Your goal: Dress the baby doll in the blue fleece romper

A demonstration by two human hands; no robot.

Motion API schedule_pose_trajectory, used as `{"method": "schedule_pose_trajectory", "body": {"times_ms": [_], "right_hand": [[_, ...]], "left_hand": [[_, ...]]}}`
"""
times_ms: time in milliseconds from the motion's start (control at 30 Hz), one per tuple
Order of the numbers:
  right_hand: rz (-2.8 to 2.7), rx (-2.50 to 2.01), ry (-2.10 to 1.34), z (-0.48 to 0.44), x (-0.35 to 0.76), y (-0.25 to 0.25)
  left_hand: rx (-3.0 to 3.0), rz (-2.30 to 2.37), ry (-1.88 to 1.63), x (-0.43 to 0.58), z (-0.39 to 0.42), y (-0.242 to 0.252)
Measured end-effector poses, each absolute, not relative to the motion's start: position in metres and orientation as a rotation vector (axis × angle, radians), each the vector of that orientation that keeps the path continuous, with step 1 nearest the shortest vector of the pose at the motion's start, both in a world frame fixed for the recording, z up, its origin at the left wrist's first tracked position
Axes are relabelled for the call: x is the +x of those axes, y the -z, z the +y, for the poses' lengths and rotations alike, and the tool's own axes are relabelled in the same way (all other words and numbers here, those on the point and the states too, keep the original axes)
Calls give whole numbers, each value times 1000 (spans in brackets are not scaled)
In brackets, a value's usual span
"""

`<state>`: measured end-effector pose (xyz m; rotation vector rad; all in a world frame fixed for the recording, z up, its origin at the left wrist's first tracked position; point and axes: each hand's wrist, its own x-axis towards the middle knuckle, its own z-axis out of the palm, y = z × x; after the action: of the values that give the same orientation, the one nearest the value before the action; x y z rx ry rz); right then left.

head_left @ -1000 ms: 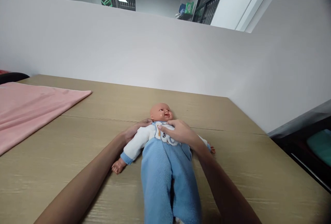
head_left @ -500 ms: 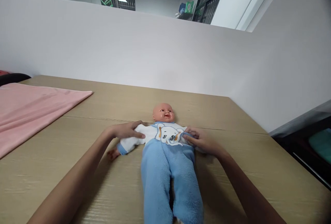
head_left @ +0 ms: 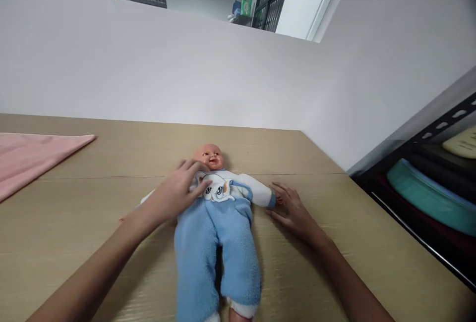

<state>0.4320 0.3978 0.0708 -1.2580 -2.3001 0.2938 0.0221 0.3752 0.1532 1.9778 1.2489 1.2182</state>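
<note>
A baby doll (head_left: pixel 217 233) lies on its back, head toward the wall, in a white and blue fleece outfit with an animal face on the chest. My left hand (head_left: pixel 182 188) rests over its chest and shoulder on the left side, fingers spread. That hand and wrist hide most of the doll's arm there. On the other side, the doll's white sleeve (head_left: pixel 256 190) stretches outward. My right hand (head_left: pixel 295 213) is at the end of this sleeve, beside the doll's small hand, with thumb and fingers apart. Whether it touches the doll's hand is hard to tell.
The doll lies on a tan tabletop (head_left: pixel 122 148) with a seam across it. A pink cloth (head_left: pixel 33 156) is at the left. A white wall (head_left: pixel 167 69) stands behind. At the right, a black rack (head_left: pixel 375 183) holds a teal basin (head_left: pixel 427 198).
The view has turned right, showing more of the rack. My left hand has shifted onto the doll's chest. My right hand has moved from its chest out to the sleeve's end, and that arm now lies outstretched.
</note>
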Motion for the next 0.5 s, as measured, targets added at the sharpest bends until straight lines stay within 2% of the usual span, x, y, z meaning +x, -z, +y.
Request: {"method": "schedule_pose_trajectory", "body": {"times_ms": [233, 367, 500], "right_hand": [[-2019, -1240, -615, 404, 427, -71], [-1700, -1127, -677, 402, 410, -64], [-1633, -1050, -699, 421, 394, -66]], "left_hand": [[2114, 1027, -1010, 114, 421, -129], [2180, 984, -918, 117, 434, -124], [2460, 795, -650, 106, 433, -133]]}}
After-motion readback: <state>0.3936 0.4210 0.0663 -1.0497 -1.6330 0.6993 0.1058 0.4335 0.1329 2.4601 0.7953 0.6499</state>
